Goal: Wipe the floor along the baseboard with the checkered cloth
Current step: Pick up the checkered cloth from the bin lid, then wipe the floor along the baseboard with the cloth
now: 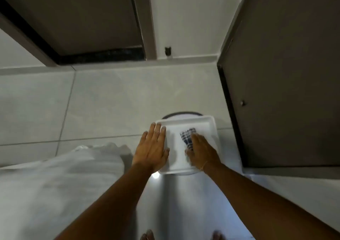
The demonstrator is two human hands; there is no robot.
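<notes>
A blue-and-white checkered cloth lies bunched inside a white rectangular tray. My right hand rests on the cloth, fingers curled over it. My left hand lies flat with fingers apart on the tray's left rim. The pale baseboard runs along the bottom of the far wall, beyond the grey floor tiles.
The tray sits on a round dark-rimmed bin or bucket. A dark door stands close on the right, a dark doorway at the back left. A white fabric heap lies at the left. My toes show at the bottom edge.
</notes>
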